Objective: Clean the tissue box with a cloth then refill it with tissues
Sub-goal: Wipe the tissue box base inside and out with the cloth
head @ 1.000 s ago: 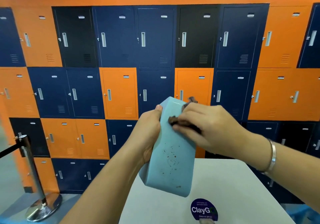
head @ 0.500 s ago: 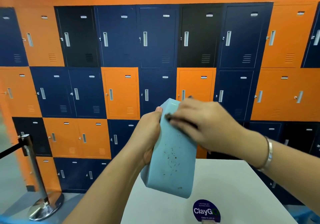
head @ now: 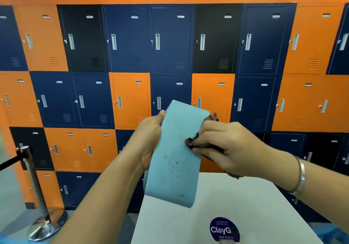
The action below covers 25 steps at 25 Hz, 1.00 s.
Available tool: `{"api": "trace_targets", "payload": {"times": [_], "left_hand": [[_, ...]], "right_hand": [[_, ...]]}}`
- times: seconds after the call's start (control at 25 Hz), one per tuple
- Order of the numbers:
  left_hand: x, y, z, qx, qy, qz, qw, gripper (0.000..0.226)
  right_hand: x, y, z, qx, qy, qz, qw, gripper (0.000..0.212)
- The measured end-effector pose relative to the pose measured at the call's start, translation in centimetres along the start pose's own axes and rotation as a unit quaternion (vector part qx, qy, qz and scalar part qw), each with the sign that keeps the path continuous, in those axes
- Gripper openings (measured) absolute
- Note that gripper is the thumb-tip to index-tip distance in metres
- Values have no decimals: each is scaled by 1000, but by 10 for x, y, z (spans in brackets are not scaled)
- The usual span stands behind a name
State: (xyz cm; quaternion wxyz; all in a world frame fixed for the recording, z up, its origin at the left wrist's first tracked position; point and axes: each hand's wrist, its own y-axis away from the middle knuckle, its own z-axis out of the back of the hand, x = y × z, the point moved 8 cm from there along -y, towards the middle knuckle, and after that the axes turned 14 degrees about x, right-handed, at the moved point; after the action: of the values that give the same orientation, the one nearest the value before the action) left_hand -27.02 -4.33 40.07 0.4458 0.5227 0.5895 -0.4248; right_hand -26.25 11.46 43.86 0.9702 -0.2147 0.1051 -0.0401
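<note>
the left hand (head: 149,139) grips the tissue box (head: 175,155) above the desk (head: 245,206); the right hand (head: 226,149) fingers clutch a dark cloth (head: 194,141) against it. specks remain, so cleaning looks unfinished, and no tissues are visible for refilling.

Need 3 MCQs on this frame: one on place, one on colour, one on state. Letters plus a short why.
1. Where is the tissue box?
A. Lying flat on the table
B. Held up in the air over the table's edge
C. Inside a locker

2. What colour is the cloth?
A. White
B. Yellow
C. Dark brown

3. What state is the box's facing side in?
A. Speckled with dark spots
B. Spotless
C. Torn open

Answers:
1 B: the left hand grips its side, above the table.
2 C: a dark wad shows in the right hand.
3 A: dark specks dot its lower half.
</note>
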Motion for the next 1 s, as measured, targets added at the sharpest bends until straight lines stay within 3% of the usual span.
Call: {"api": "trace_targets", "payload": {"times": [0.08,0.24,0.36,0.44,0.56,0.68,0.8,0.92,1.0], "left_hand": [[-8,3,1,1,25,-3,1000,39],[-15,7,-6,9,6,7,1000,37],[-20,9,-10,14,8,-1,1000,38],[-22,9,-9,3,16,-9,1000,32],[-20,8,-14,27,25,-7,999,39],[-20,7,-10,17,24,-9,1000,40],[-21,8,-11,27,11,-10,1000,44],[-18,8,-12,26,11,-8,1000,40],[-16,9,-16,37,6,-3,999,42]], "right_hand": [[-3,6,6,0,45,21,999,21],[-16,6,36,-88,38,-27,995,14],[6,8,23,-26,109,30,993,19],[-3,9,34,-53,66,-23,996,22],[8,6,30,-24,113,14,993,25],[0,8,41,-56,68,-47,995,24],[14,6,33,-9,124,2,992,25],[2,6,48,-52,78,-59,994,30],[8,2,48,-27,109,-38,993,30]]}}
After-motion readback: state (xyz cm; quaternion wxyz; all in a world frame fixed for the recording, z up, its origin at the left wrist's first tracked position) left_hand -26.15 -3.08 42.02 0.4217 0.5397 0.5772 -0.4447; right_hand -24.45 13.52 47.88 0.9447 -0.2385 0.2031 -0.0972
